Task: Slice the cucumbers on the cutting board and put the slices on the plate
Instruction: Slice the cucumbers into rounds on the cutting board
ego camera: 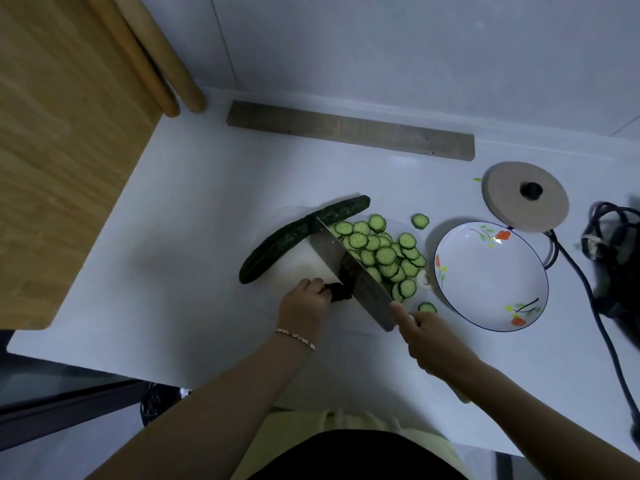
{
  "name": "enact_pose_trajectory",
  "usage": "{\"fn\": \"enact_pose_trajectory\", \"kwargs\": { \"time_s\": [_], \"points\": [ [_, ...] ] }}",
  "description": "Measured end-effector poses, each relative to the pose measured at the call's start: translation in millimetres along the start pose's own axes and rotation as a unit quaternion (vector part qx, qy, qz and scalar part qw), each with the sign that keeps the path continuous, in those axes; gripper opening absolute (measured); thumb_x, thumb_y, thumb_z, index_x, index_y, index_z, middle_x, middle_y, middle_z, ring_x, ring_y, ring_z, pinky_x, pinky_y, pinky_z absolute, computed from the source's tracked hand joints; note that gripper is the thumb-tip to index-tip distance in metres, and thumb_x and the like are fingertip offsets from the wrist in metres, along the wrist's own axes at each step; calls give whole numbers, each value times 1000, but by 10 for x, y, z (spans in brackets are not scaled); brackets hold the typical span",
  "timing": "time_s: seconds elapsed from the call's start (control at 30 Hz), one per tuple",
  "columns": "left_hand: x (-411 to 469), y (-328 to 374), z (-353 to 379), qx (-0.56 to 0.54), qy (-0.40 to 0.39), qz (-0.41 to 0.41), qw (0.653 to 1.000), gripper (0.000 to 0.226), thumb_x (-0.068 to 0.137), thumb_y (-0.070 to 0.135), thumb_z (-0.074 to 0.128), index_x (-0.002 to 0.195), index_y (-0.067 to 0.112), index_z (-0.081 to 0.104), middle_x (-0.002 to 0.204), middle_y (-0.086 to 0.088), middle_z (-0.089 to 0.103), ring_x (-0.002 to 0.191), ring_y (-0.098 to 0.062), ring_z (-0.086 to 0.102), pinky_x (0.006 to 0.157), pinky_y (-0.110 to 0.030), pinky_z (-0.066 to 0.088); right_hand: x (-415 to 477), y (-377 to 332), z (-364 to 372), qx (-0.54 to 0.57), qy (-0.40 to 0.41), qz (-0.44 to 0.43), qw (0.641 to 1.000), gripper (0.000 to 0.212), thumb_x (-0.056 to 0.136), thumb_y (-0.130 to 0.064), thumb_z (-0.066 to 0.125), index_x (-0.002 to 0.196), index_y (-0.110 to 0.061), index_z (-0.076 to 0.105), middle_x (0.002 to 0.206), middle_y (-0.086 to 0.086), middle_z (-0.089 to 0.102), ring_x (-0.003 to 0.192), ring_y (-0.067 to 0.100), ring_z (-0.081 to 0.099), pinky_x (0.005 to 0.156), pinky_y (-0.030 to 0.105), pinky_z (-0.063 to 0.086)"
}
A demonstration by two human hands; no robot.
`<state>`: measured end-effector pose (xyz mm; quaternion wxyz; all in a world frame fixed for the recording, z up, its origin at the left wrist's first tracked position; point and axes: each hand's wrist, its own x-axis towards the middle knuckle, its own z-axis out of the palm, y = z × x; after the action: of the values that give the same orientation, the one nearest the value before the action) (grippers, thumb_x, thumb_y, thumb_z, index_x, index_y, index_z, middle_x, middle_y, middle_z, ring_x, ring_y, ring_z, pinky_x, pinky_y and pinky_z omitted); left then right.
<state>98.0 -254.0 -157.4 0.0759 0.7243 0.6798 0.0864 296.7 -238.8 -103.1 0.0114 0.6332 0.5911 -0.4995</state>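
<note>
A white cutting board (298,261) lies on the white counter. A whole dark cucumber (298,237) rests along its far left edge. Several green slices (384,254) are piled on the board's right side, with single slices (420,220) off the board. My left hand (304,306) holds a short dark cucumber end (341,292) on the board. My right hand (429,337) grips the handle of a cleaver (349,271), whose blade stands across the board against that stub. A white flowered plate (491,275) sits empty to the right of the board.
A round wooden lid with a black knob (526,195) lies behind the plate. Black cables (602,244) run along the right edge of the counter. A grey strip (349,129) lies at the back near the wall. A wooden panel (62,150) rises on the left.
</note>
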Motion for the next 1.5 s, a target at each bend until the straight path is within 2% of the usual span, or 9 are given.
{"fn": "enact_pose_trajectory", "kwargs": {
  "time_s": [0.13, 0.3, 0.43, 0.63, 0.83, 0.9, 1.0, 1.37, 1.5],
  "points": [
    [-9, 10, -20, 10, 1, 9, 1000, 37, 22, 6, 91, 48, 16, 67, 54, 2, 59, 46, -16, 57, 35, -14, 30, -32, -53, -2, -14, -4, -4, 1000, 55, 92, -58, 33, 57, -16, 36, 48, -2, 33, 30, 6, 31, 47, 22, 26],
    [7, 19, -29, 16, 2, 8, 1000, 38, 18, 9, 91, 45, 18, 65, 53, 3, 58, 46, -14, 56, 34, -14, 29, -34, -128, -13, -62, -2, -10, 998, 56, 95, -53, 32, 63, -8, 42, 58, 10, 43, 49, 18, 40, 56, 28, 35],
    [-7, 23, -9, 4, 32, 3, 999, 35, 24, 6, 89, 45, 16, 64, 53, 2, 57, 47, -16, 57, 34, -15, 29, 86, -84, 162, -94, 19, -30, 995, 57, 96, -51, 32, 56, -11, 32, 52, 5, 35, 49, 18, 36, 53, 31, 27],
    [-20, -47, 97, -32, 86, 16, 996, 10, 46, 9, 66, 52, 16, 67, 62, 3, 63, 59, -14, 59, 35, -15, 38, 184, 24, 285, 30, 25, 0, 999, 54, 94, -54, 34, 57, -14, 35, 52, 5, 38, 45, 16, 36, 56, 31, 32],
    [-4, -41, 169, -36, 119, 19, 992, 21, 62, 11, 49, 53, 15, 68, 64, 2, 64, 72, -11, 40, 36, -17, 42, 112, 67, 82, 65, 0, 33, 997, 54, 92, -57, 35, 59, -14, 35, 40, -6, 34, 31, 8, 29, 40, 19, 27],
    [-6, -33, 127, -26, 89, 29, 995, 9, 54, 5, 69, 53, 14, 68, 62, 2, 63, 67, -13, 50, 36, -17, 41, 66, 81, 17, 56, 0, 35, 998, 54, 92, -58, 35, 59, -16, 35, 36, -9, 33, 29, 6, 28, 41, 19, 26],
    [2, -9, 74, -25, 22, 12, 999, 34, 28, 1, 89, 50, 14, 67, 58, 2, 61, 52, -16, 58, 35, -16, 36, 22, 71, -40, 20, 2, 18, 1000, 55, 89, -61, 33, 61, -14, 37, 42, -6, 33, 33, 4, 28, 47, 23, 27],
    [23, 8, 46, -2, 21, 22, 1000, 36, 21, 5, 89, 45, 16, 64, 53, 3, 58, 47, -15, 57, 33, -14, 27, -44, -60, 70, -83, 23, -20, 996, 56, 95, -53, 30, 60, -10, 37, 55, 6, 40, 52, 18, 40, 55, 30, 33],
    [3, 1, 60, 13, 63, 41, 997, 9, 48, 9, 67, 46, 18, 64, 54, 5, 58, 51, -13, 57, 34, -15, 29, 41, 43, 221, -67, 29, -22, 997, 62, 95, -52, 32, 65, 0, 45, 55, 6, 32, 53, 19, 36, 55, 32, 27]
  ]
}}
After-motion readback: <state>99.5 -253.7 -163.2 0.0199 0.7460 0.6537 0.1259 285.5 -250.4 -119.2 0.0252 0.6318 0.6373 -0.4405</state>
